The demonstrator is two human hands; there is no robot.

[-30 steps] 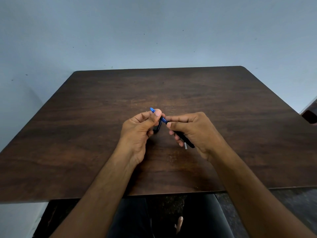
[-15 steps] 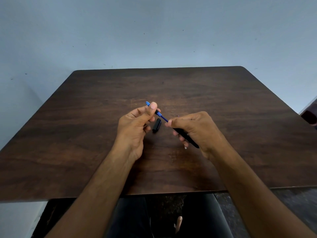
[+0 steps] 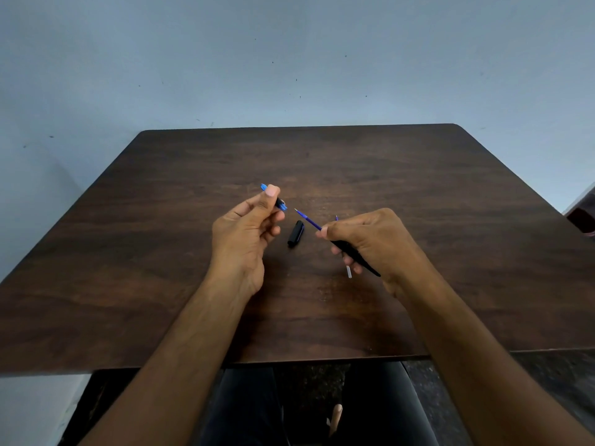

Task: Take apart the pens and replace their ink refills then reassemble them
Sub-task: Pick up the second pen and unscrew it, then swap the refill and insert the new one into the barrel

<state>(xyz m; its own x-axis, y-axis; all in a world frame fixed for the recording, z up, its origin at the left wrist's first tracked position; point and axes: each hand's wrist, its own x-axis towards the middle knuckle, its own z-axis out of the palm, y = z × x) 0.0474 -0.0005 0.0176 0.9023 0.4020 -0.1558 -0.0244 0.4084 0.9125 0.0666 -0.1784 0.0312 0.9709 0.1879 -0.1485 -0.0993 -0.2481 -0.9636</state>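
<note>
Dark wood bench point(image 3: 418, 188) vs pale blue wall. Left hand point(image 3: 248, 230) pinches blue grip section point(image 3: 273, 197) w/ thumb + curled fingers, off the bench. Right hand point(image 3: 370, 243) curls round black barrel point(image 3: 354, 255), blue refill point(image 3: 307, 219) sticking out toward left. Black cap point(image 3: 295, 233) lies on bench btwn hands.
</note>
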